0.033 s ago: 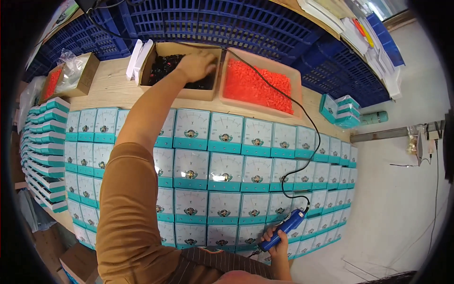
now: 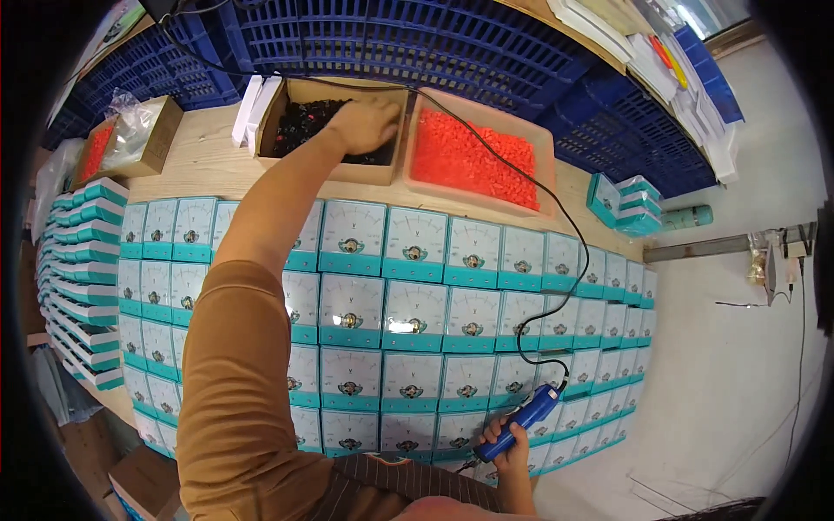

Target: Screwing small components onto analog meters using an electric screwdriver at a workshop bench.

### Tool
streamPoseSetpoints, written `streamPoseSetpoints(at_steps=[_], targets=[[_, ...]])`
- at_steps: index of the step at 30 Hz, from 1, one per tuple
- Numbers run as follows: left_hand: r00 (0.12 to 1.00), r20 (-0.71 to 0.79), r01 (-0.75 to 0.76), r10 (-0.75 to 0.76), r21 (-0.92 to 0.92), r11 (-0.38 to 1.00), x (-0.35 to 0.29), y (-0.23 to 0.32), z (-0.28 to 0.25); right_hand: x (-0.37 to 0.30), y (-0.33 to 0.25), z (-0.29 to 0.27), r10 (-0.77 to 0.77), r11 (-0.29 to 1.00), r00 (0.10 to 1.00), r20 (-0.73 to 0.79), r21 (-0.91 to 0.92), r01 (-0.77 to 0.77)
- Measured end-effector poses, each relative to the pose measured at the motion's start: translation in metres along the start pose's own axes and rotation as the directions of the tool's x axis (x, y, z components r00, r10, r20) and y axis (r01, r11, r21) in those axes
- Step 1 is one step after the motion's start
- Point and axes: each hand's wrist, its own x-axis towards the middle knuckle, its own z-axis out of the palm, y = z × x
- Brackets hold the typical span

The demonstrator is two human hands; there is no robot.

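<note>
My right hand (image 2: 508,438) is closed around a blue electric screwdriver (image 2: 519,422) at the near edge of the surface, its long axis slanting, tip toward lower left, black cord (image 2: 556,217) leaving the upper-right end. My left hand (image 2: 363,124) reaches into a cardboard box (image 2: 334,169) of small black parts (image 2: 306,117), fingers curled down; whether they pinch anything I cannot tell. Beside it, a tray of orange plastic bits (image 2: 473,161). Square white-and-teal panel meters (image 2: 415,252) lie in tight rows.

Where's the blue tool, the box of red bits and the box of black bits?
blue tool (image 2: 532,417), head view, on its blue body above the right hand.
red bits box (image 2: 473,158), head view, on the red pile.
black bits box (image 2: 300,117), head view, on the black pile.
</note>
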Motion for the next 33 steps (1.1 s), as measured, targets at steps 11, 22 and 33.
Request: streamPoseSetpoints(at_steps=[11,22,33], targets=[[0.96,0.272,0.049,-0.063,0.055,0.997,0.006,0.005,0.001,0.0,0.003,-0.004,-0.028,0.999,0.999,0.018,-0.036,0.029],[0.772,0.54,0.418,-0.335,-0.829,-0.372,-0.013,-0.037,-0.023,0.0,0.002,0.001,-0.022,1.0,1.0,0.001,-0.015,0.022],[0.937,0.331,-0.034,-0.111,-0.229,-0.973,-0.069,0.036,-0.064,-0.001,0.001,-0.007,-0.013,1.0,0.999,0.052,0.019,0.012]])
